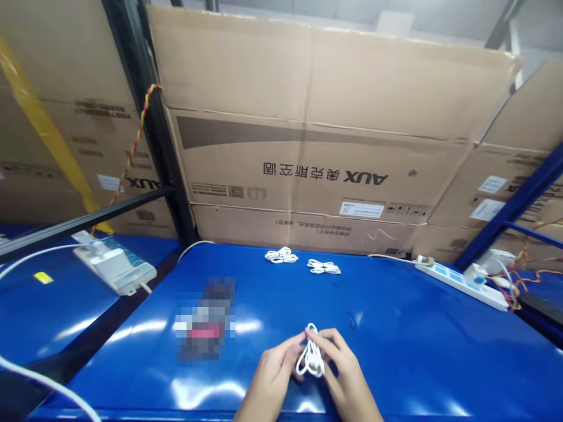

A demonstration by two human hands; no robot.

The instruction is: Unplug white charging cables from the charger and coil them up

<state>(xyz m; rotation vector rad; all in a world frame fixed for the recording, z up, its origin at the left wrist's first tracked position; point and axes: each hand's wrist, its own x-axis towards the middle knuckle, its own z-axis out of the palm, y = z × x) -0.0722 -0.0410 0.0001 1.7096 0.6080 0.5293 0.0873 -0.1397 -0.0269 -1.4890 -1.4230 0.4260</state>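
Near the front edge of the blue table, my left hand and my right hand both grip one coiled white cable. The fingertips pinch it near its top, and its loops hang between the two hands. Part of the cable is hidden behind the fingers. Farther back on the table lie two more bundled white cables, a left bundle and a right bundle, side by side and apart from each other.
On the blue tabletop, a blurred-out item lies left of my hands. A thin dark strand is to the right. White power strips lie at the left and right. Cardboard stands behind, between metal posts.
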